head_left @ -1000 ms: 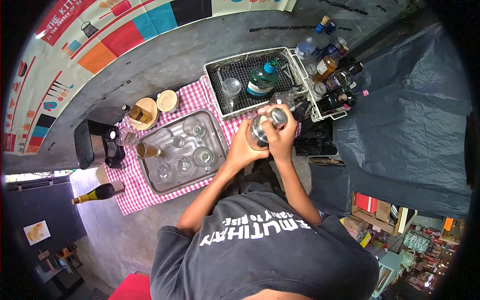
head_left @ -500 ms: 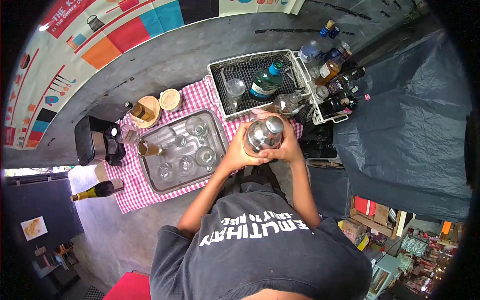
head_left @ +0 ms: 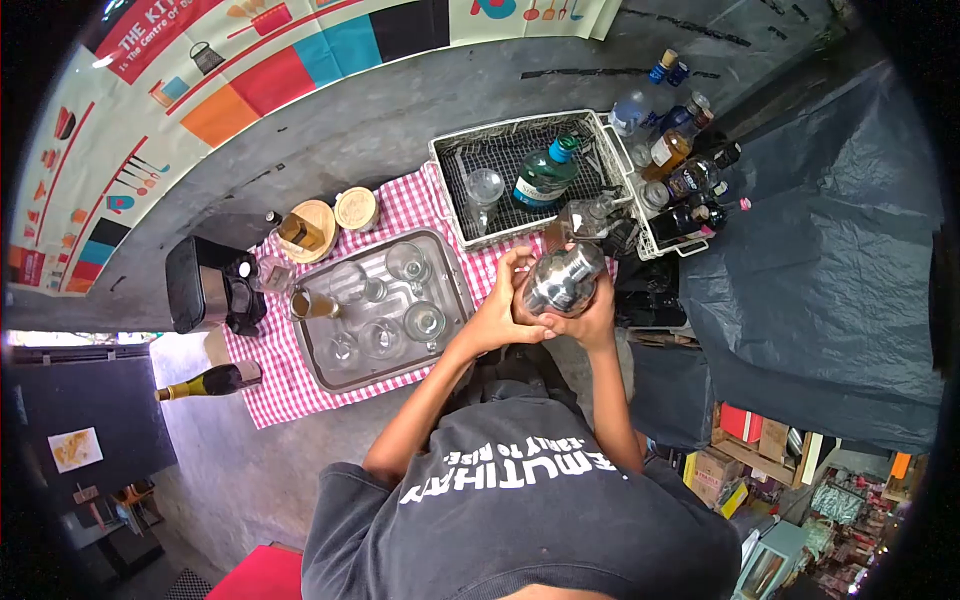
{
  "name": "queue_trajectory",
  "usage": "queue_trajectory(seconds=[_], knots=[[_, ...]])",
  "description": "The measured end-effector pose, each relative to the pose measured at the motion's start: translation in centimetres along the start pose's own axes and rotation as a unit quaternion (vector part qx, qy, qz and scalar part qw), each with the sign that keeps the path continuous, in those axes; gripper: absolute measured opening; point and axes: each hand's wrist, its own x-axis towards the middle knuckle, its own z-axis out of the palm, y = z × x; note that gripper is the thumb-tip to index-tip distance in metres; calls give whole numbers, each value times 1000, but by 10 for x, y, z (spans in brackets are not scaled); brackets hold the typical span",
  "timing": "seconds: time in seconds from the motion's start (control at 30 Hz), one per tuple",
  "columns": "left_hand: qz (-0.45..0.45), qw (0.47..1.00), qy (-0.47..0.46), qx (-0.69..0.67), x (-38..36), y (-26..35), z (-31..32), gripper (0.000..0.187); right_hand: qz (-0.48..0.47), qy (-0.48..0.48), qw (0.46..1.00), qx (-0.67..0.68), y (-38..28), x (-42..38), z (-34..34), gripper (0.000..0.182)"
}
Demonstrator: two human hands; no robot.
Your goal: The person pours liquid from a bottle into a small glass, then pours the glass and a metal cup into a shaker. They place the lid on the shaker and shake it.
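Observation:
Between my two hands is a shiny metal cocktail shaker [head_left: 558, 288], held in front of my chest and tilted so its narrower top points up and to the right. My left hand [head_left: 500, 312] wraps its left side, thumb across the front. On the right side, my right hand [head_left: 592, 318] is closed round it, its thumb near the left one. Just beyond the hands stands a clear square bottle [head_left: 580, 220], partly hidden. To the left of my hands lies a brown-rimmed tray [head_left: 462, 290] with several glasses, one of them a cup of brownish liquid [head_left: 313, 304].
A white wire basket [head_left: 445, 180] holds a green bottle [head_left: 546, 172] and a stemmed glass [head_left: 484, 190]. Several liquor bottles [head_left: 690, 180] crowd its right end. A checked cloth [head_left: 270, 395] covers the table, with a dark wine bottle [head_left: 215, 380] at its left edge.
The shaker has tipped over to the right within my hands, its cap swinging away from upright. Both hands have shifted slightly right, and the whole view has moved a little.

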Motion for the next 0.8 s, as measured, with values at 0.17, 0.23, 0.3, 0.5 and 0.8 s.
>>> queue_trajectory(seconds=[0.17,0.23,0.3,0.5,0.8], knots=[[33,996,-39,80,-7,10,0,113,32,-12,999,-24,-14,0,-4,82],[35,999,-23,11,-10,15,0,108,52,-17,998,13,-13,0,-8,82],[45,999,12,-11,-12,17,5,87,74,-24,995,60,-14,-1,-10,80],[11,995,79,66,-4,4,29,58,161,2,978,129,17,-18,-4,72],[-200,966,115,117,-21,-35,41,41,421,19,872,250,64,-64,-8,62]])
